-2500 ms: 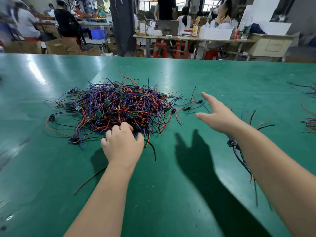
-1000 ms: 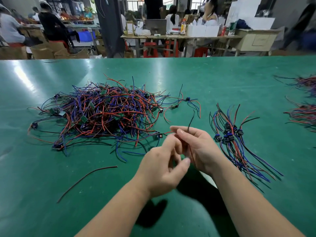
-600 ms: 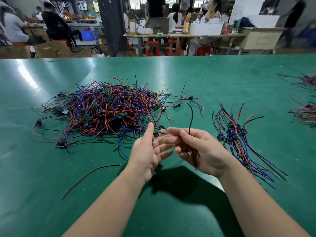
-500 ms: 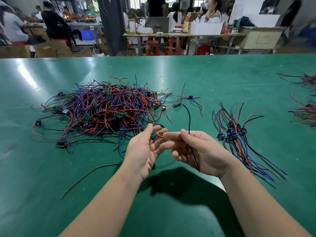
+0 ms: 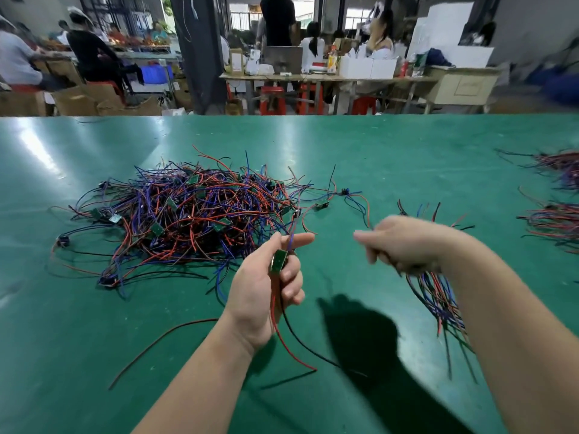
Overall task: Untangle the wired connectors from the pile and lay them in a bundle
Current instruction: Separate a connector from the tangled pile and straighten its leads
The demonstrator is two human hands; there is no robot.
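Note:
A tangled pile (image 5: pixel 194 214) of red, blue and black wired connectors lies on the green table (image 5: pixel 78 386), left of centre. My left hand (image 5: pixel 260 296) is raised in front of the pile and grips one wired connector (image 5: pixel 278 260) by its small green board. Its red and black wires hang down to the table, and a blue wire runs up from my fingers. My right hand (image 5: pixel 404 242) is blurred, fingers curled, over the top of the laid bundle (image 5: pixel 438 296). Whether it grips anything is unclear.
A loose dark red wire (image 5: pixel 163 339) lies near my left forearm. A stray connector (image 5: pixel 344 192) sits just right of the pile. More wire bundles (image 5: pixel 557 223) lie at the table's right edge. People work at benches beyond the far edge.
My hands have parted. The left has pulled a connector clear of the pile and holds it upright; the right has swung right, over the bundle.

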